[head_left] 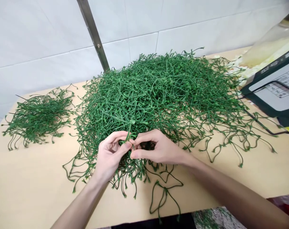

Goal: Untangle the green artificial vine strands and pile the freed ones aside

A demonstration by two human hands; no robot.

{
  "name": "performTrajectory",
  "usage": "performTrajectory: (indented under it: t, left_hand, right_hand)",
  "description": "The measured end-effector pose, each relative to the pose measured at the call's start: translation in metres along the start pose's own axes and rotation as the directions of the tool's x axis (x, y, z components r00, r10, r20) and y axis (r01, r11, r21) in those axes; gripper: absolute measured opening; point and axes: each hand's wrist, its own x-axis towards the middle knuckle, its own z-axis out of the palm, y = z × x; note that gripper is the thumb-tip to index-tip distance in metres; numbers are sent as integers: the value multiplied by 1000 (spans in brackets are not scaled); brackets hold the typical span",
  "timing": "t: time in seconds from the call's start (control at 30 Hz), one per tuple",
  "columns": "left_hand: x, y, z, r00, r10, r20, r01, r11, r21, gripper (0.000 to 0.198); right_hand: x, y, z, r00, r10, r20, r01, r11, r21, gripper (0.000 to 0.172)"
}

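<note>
Between thumb and fingers, my left hand [108,156] pinches a green artificial plant stem [129,130] that points up, with a pale round tip and thin branches spreading at its top. Close beside it, my right hand [157,148] is closed in a pinch on the lower part of the same stem, the fingertips of both hands almost meeting. Some of what lies between the fingers is hidden. Behind and beneath the hands spreads a large heap of green artificial stems [158,89], thin and curly with small split ends.
A smaller bundle of green stems [39,116] lies left on the wooden table [27,178]. A loose branched stem [165,190] rests near the front edge. To the right stands a dark labelled box [275,86] with white bits beside it. A metal post [94,35] rises behind.
</note>
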Motion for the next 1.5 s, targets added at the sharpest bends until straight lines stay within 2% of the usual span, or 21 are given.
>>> performTrajectory:
  t: [0.17,0.3,0.4,0.53,0.73,0.83,0.9,1.0,1.1,1.23,1.37,1.5]
  left_hand:
    - [1,-3,-3,997,68,-20,-68,997,32,15]
    - [0,-3,-5,999,13,41,-15,999,51,16]
    - [-1,0,-5,999,29,40,-34,993,112,20]
    - [-1,5,-3,993,44,107,-65,978,198,28]
    - [-3,7,0,989,-14,148,-46,917,397,40]
    - [-4,6,-1,991,21,132,-75,903,423,42]
    - [-4,5,-2,987,38,157,-102,900,424,42]
    - [-4,4,-3,976,39,215,-133,887,443,42]
    - [-4,4,-4,968,31,249,-145,880,452,46]
    - [-3,2,-6,961,-42,273,-71,917,394,47]
    - [-1,-4,-9,957,-138,256,90,977,192,45]
    - [2,-6,-7,946,-228,232,226,973,35,47]
  right_hand:
    - [0,4,-2,999,35,-7,-33,990,139,19]
    - [0,4,-2,998,45,-35,-37,978,203,19]
    - [-1,2,-1,996,88,-9,-83,964,252,20]
    - [-1,-1,0,995,90,37,-96,971,221,18]
    - [-1,-2,-3,998,60,10,-61,986,157,15]
    - [-2,-3,-5,994,110,-8,-108,982,153,18]
    - [-1,-3,-6,991,133,21,-135,983,128,21]
    - [-1,-3,-7,991,106,76,-114,988,109,24]
    - [-1,-4,-6,991,88,99,-104,980,170,24]
    - [-1,-5,-4,992,48,115,-72,974,213,29]
    - [-1,-4,-2,989,7,147,-31,987,158,30]
    - [-1,0,0,985,-48,168,23,989,146,26]
